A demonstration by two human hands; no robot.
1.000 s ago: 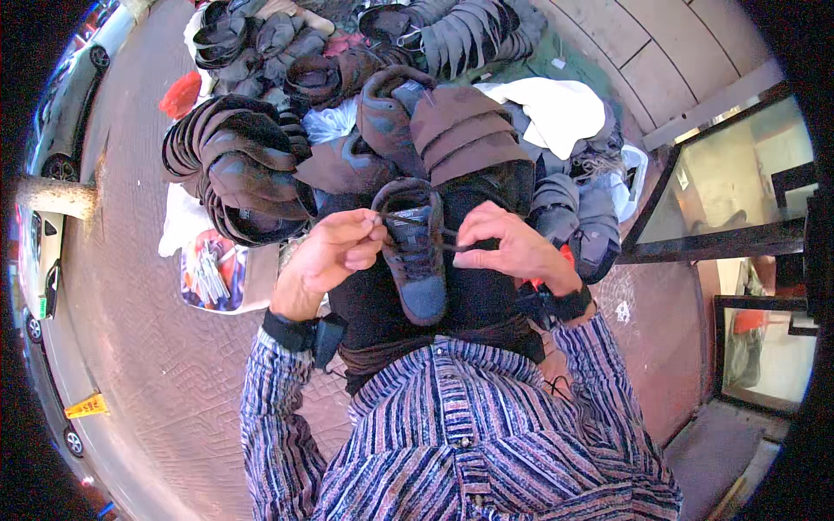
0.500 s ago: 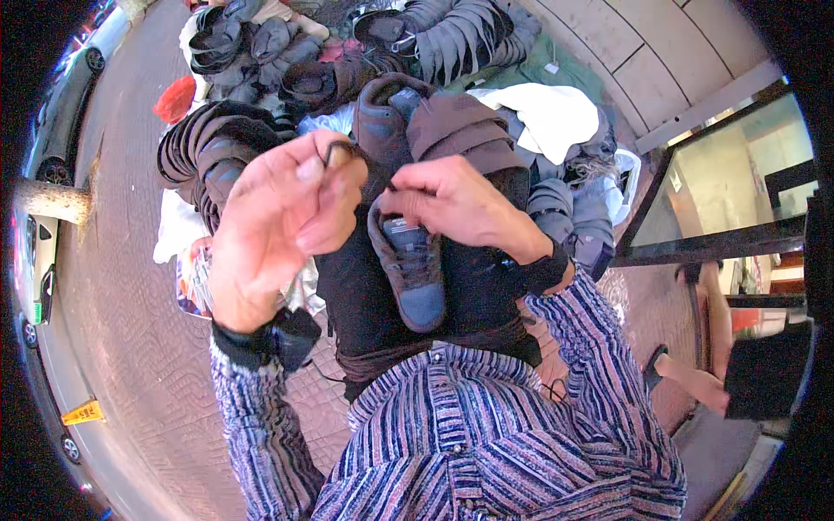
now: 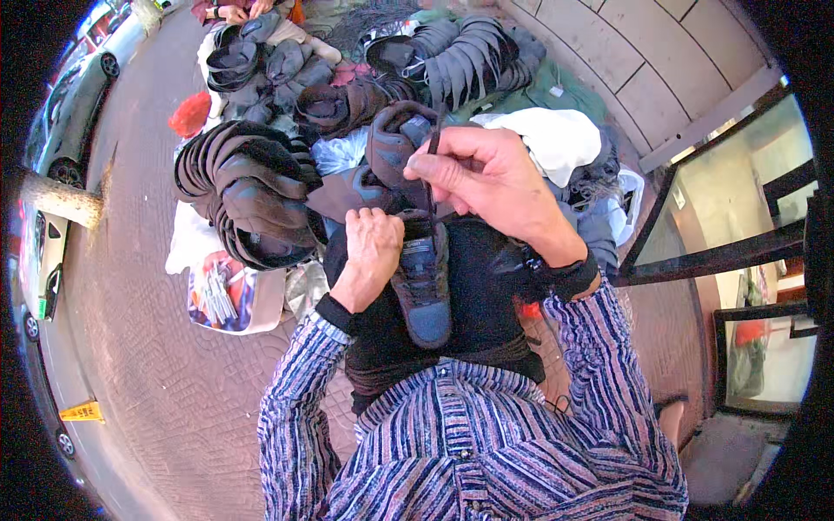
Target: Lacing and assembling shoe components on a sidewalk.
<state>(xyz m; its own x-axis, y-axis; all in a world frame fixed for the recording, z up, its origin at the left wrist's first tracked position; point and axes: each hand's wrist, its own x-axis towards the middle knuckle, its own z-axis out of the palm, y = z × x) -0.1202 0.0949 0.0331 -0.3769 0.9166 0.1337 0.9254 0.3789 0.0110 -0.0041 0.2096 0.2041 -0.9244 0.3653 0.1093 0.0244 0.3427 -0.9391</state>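
Note:
A dark shoe upper (image 3: 423, 295) with a blue-grey toe lies across my lap, its toe pointing toward me. My left hand (image 3: 372, 252) is closed on the left side of its opening, fingers curled over the edge. Above the upper, my right hand (image 3: 486, 178) pinches a dark shoelace (image 3: 432, 195) between thumb and fingers. The lace runs up from the eyelet area to the pinch and a little past it. Beyond my hands sits another brown upper (image 3: 395, 143). The inside of the upper on my lap is partly hidden by my left hand.
Stacked uppers (image 3: 248, 187) stand front left, with more grey uppers (image 3: 460, 65) farther back. A white cloth (image 3: 556, 143) lies right of them. A plastic basket (image 3: 261, 313) with small items is at my left. Another person's hands (image 3: 248, 10) show at the top; a glass door (image 3: 730, 174) stands right.
My left hand has come down from its raised pinch to the side of the upper. My right hand has risen, drawing the lace up and away from the shoe.

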